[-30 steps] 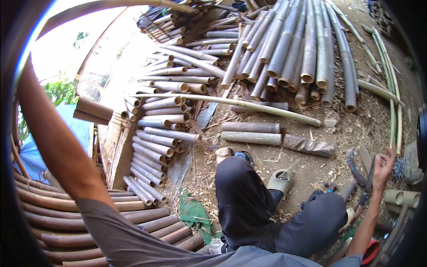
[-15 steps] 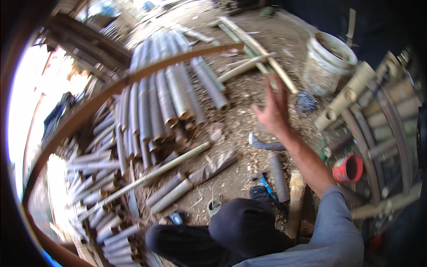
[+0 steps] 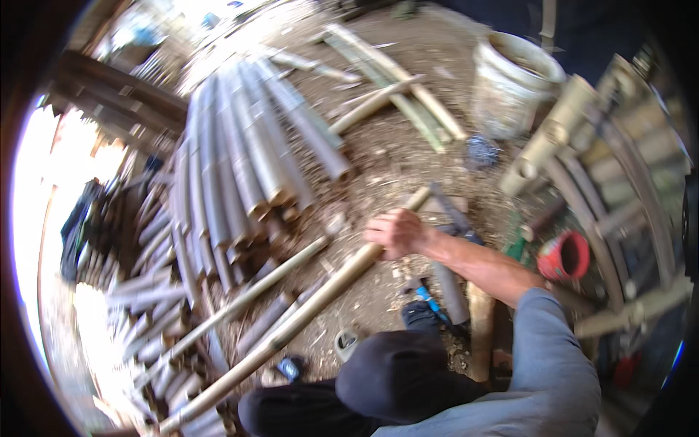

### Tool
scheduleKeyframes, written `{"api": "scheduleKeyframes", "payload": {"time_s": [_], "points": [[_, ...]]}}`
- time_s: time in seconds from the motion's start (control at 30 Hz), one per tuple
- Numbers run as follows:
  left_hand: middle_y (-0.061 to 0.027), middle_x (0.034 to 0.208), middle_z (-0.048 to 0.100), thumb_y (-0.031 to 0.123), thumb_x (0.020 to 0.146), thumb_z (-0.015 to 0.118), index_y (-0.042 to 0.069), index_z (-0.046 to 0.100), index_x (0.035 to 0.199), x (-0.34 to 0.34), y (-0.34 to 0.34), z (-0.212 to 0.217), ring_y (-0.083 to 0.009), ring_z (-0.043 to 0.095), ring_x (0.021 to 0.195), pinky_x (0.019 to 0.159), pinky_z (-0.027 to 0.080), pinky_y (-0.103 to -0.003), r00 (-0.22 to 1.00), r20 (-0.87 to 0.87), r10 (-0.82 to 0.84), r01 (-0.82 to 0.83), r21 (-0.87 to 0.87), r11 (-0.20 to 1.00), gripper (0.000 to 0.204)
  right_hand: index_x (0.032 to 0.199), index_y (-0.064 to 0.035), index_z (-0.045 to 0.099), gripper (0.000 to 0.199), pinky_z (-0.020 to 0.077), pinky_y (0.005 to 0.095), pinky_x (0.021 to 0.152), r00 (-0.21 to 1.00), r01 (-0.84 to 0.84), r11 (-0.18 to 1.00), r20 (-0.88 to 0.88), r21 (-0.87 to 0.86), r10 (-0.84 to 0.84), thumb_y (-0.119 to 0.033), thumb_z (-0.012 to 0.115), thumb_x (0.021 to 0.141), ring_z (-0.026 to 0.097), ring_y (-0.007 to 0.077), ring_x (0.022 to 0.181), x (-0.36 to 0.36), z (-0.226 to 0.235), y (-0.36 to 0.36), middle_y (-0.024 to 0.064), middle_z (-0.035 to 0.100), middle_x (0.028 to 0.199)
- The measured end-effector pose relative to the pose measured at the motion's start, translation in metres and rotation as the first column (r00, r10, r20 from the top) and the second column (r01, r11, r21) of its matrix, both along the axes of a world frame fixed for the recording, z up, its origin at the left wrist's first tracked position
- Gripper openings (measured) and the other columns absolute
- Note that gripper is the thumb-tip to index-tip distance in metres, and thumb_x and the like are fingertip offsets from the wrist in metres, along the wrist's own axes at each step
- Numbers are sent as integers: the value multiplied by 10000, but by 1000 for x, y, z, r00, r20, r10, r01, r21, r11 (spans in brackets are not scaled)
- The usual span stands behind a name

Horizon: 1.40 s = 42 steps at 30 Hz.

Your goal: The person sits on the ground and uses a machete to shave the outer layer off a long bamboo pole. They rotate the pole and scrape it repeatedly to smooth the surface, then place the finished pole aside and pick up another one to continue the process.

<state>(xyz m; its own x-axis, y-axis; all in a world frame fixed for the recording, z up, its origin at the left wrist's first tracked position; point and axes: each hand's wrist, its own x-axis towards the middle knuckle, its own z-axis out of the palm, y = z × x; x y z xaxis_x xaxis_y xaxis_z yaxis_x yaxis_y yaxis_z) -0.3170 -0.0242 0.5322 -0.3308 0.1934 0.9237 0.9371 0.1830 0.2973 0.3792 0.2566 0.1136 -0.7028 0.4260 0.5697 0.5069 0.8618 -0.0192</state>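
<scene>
My right hand (image 3: 397,234) is closed around a bamboo pole (image 3: 313,301) near its far end. The pole slants from the lower left up to the middle, passing over the ground beside my bent knees. Just beyond the fist, its tip points toward a dark, curved tool (image 3: 455,211) lying on the ground. My left hand does not show. A thinner bamboo pole (image 3: 273,278) lies roughly parallel on the left. Near my foot rests a tool with a blue handle (image 3: 432,302).
Long bamboo poles (image 3: 237,156) lie in a pile ahead, with shorter cut pieces (image 3: 156,313) stacked at left. A dirty white bucket (image 3: 510,95) stands at far right, a red bucket (image 3: 563,255) nearer. A curved bamboo frame (image 3: 633,189) leans at right. Chips litter the ground.
My right hand was raised with fingers spread; now it has come down and gripped a bamboo pole. The brown curved strip across the left has left the view, as has the arm at lower left.
</scene>
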Motion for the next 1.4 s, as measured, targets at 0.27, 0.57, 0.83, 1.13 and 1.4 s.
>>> {"api": "scheduleKeyframes", "payload": {"time_s": [0.27,0.57,0.83,1.13,1.4], "points": [[-143,1176,642,321,876,660,65,613,1221,124,-28,-280,-310,637,982,847,523,-388,971,178,-159,231,-536,812,433,788,-63,686,344,527,467,621,961,31,777,233,-629,151,-340,751,596,669,352,709,-38,-31,-119,156,672,757],[-175,877,696,461,808,737,59,602,1161,277,-16,-414,-387,686,856,752,546,-459,811,570,-130,441,-744,-502,552,912,-78,620,404,525,451,679,857,-127,637,239,-761,456,-404,773,728,668,324,805,-162,-37,-161,125,678,859],[-151,932,693,255,808,690,96,597,1007,161,-32,-436,-376,673,913,784,538,-476,908,419,-23,408,-895,-181,271,1233,14,557,424,421,451,1003,980,154,747,6,-647,-197,-48,529,814,532,360,1139,-127,-44,-43,190,580,1205],[-159,975,686,453,865,639,102,554,1068,226,14,-460,-369,671,917,757,530,-477,855,518,-31,493,-829,-265,415,1364,-84,476,900,384,425,959,783,420,807,615,-415,-92,-519,852,673,501,275,1088,-119,-150,-39,118,542,1149],[-147,1101,682,450,827,673,111,592,1168,262,15,-522,-343,669,1015,844,542,-466,884,467,-5,363,-693,-623,487,1287,38,509,790,426,466,957,834,545,416,521,-728,-182,-531,730,785,553,356,1096,-83,-124,-178,209,550,1166]]}}
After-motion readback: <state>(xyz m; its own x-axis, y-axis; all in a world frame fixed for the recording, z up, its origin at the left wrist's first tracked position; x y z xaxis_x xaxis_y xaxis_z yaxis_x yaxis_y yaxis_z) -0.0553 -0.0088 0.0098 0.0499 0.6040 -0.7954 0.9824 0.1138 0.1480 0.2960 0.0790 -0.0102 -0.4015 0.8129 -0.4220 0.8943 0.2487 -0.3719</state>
